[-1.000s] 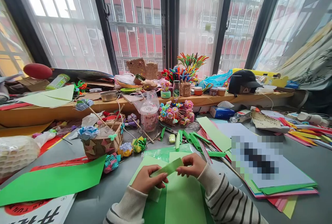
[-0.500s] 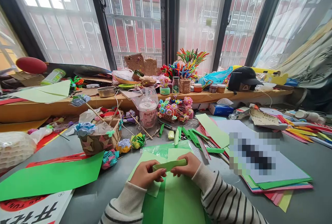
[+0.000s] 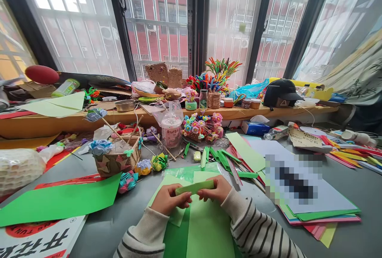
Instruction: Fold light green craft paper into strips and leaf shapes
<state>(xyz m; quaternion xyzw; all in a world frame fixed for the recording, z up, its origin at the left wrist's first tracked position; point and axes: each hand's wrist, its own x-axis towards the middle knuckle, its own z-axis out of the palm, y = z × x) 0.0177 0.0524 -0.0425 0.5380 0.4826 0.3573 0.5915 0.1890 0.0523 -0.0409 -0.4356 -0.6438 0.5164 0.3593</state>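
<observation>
A narrow folded strip of light green paper [image 3: 195,187] is stretched between my two hands. My left hand [image 3: 169,199] pinches its left end between thumb and fingers. At the other end my right hand [image 3: 217,189] grips it the same way. Beneath the hands lie a light green sheet [image 3: 210,226] and a darker green sheet [image 3: 176,239]. Just beyond, several folded green paper strips [image 3: 222,158] rest in a loose pile beside a ruler [image 3: 235,173].
To the left stand a basket with paper flowers [image 3: 116,160] and a bright green sheet [image 3: 59,202]. A lidded cup [image 3: 171,130] is at the back. On the right is a stack of coloured paper [image 3: 328,194]; a black cap [image 3: 280,92] sits on the ledge.
My hands stay almost in place on the strip, which now shows more of its flat face. The whole view has shifted slightly.
</observation>
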